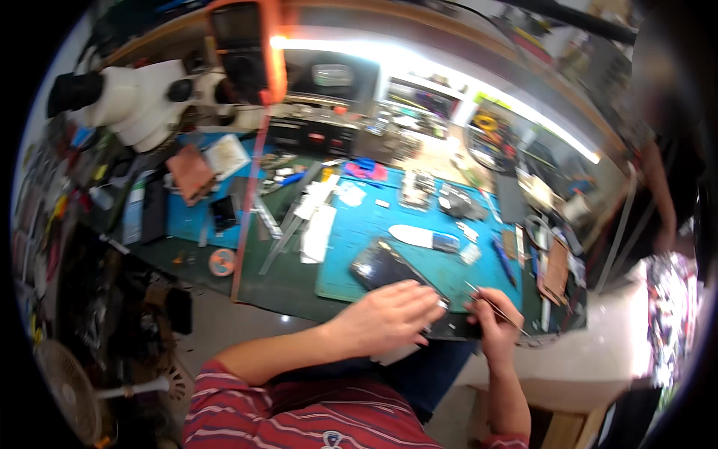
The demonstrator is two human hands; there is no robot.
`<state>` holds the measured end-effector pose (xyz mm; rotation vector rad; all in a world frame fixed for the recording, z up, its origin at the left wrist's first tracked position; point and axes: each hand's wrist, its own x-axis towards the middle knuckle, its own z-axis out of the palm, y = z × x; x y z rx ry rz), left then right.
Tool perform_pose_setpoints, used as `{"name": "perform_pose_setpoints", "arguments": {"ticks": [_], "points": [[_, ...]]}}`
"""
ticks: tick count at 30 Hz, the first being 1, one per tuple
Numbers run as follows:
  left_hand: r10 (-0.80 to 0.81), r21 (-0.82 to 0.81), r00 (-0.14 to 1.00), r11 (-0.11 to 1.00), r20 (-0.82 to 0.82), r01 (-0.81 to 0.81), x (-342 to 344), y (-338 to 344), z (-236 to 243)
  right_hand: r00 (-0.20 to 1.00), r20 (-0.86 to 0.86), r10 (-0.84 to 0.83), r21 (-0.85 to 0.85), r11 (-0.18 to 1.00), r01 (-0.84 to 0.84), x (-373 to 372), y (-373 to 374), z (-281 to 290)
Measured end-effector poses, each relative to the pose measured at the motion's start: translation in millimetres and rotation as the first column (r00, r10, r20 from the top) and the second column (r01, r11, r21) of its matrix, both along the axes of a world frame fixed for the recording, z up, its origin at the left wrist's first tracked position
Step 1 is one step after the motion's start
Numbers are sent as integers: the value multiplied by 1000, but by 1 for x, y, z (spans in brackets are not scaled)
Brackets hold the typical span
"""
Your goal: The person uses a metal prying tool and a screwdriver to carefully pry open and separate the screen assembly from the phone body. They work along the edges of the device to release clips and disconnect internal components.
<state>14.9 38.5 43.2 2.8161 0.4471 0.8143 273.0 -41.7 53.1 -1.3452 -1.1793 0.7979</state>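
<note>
Tweezers (505, 316) occupy right fingers (507, 301); shirt emblem (332, 440) is illegible.

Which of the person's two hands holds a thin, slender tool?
The right hand, whose fingers pinch the thin tool. The left hand, its fingers extended by the dark flat device, shows no such tool.

Flat device (383, 264): black
Mat (360, 222): bright blue
Bench (288, 293): dark green
Shirt (314, 408): red, with white and dark stripes
Meter (272, 69): black face, orange casing
Microscope (143, 101): white body, black eyepiece
Long pointed item (416, 237): white along most, blue towards one end
</note>
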Motion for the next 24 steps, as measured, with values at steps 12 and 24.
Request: {"name": "perform_pose_setpoints", "arguments": {"ticks": [12,24], "points": [[30,-30,995,999,-100,-33,4,-2,12,898,437,57,173,974,-146,6,-3,-4],[1,-95,987,995,-163,-17,4,2,17,892,447,72,119,983,-140,5,0,2]]}}
